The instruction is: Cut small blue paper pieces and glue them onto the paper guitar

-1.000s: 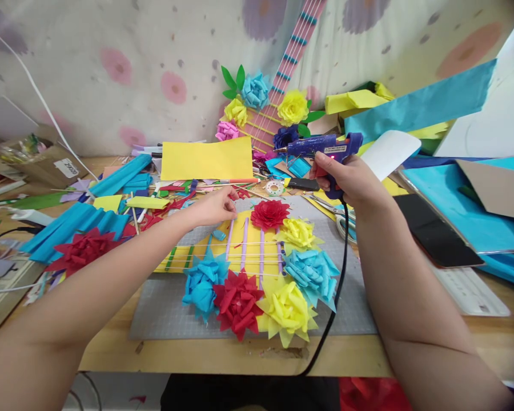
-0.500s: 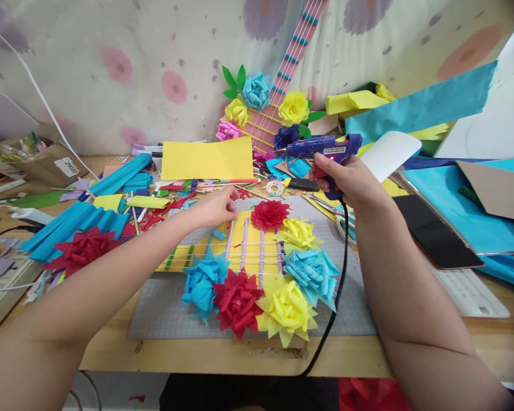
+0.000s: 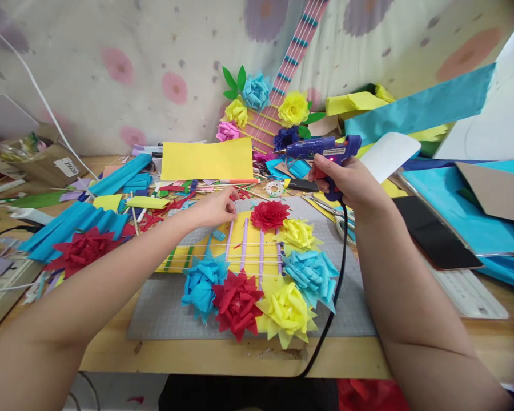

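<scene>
My right hand is wrapped round a blue hot glue gun, held up with its nozzle pointing left and its black cord hanging down. My left hand is closed in a pinch over the upper edge of a yellow paper guitar; whatever it pinches is too small to make out. Around the guitar body sit paper flowers: a dark red one at the top, yellow and blue ones at the right, and a red one between blue and yellow below. Purple strips and white strings cross the body.
Under the guitar lies a grey cutting mat. Another flower-trimmed guitar leans on the back wall. Scissors, a phone and a blue paper pack lie at the right. Paper scraps and a loose red flower lie at the left.
</scene>
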